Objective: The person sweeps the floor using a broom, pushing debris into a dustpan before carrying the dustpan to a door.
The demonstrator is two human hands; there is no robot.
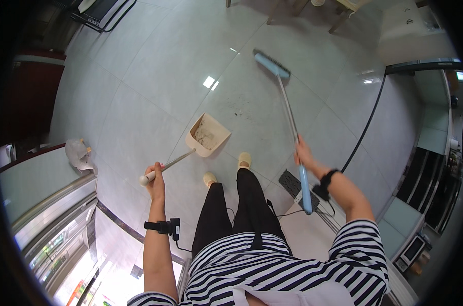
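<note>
My left hand (156, 183) grips the pale handle of a long-handled dustpan (215, 128). Its beige pan rests on the tiled floor in front of my feet, with grey dust and debris inside. My right hand (305, 154) is closed around the metal pole of a broom (288, 107), above its light blue grip. The broom's blue head (271, 65), with dark bristles, is farther out, ahead and to the right of the pan. A small pile of dark debris (237, 113) lies on the floor between the pan and the broom head.
Wooden furniture legs (271, 15) stand at the far side. A plastic bag (78, 155) sits by a cabinet on the left. On the right, a dark floor track (365, 126) marks a doorway to a kitchen. A power strip (298, 197) and cables are near my right leg.
</note>
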